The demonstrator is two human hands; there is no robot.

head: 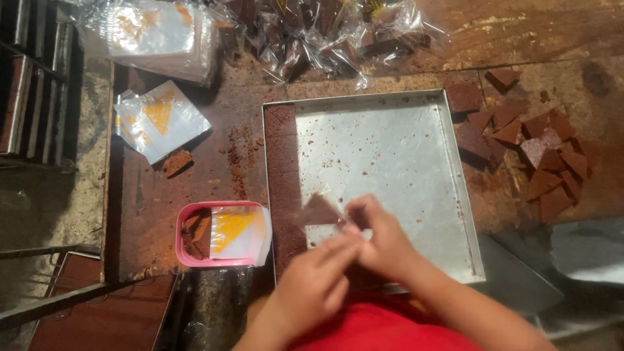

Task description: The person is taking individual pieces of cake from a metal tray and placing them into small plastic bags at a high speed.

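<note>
Hands met over the near edge of the metal tray (pixel 390 104); my left hand (pixel 312 286) and right hand (pixel 383 244) both pinched a triangular brown piece (pixel 318 211) that looked already inside a clear wrapper, fingertips closed on its right-hand corner. Motion blur, so I could not tell the exact finger placement. Piece sat just above the tray's near-left part, beside the brown slab strip (pixel 283 175) left along the tray's left wall.

Handling, my judgement: piece looked light, stiff but crumbly, crumbs all over the counter (pixel 214 175) backed that up. Corners likely to break, so better held by the flat faces or the wrapper edge, not squeezed hard. Clear film probably slippery.

Containers: tray was mostly bare metal with scattered crumbs, only the slab strip in it. Pink tub (pixel 188 244) near left held some brown scraps, with a clear bag with yellow triangle print (pixel 237 234) lying across it. Another such bag (pixel 162 117) lay flat farther left, a stack of bags (pixel 156 32) at the top left. Pile of wrapped pieces (pixel 325 32) at the top centre. Loose unwrapped triangular pieces (pixel 533 149) heaped on the counter right of the tray, well apart from my hands
</note>
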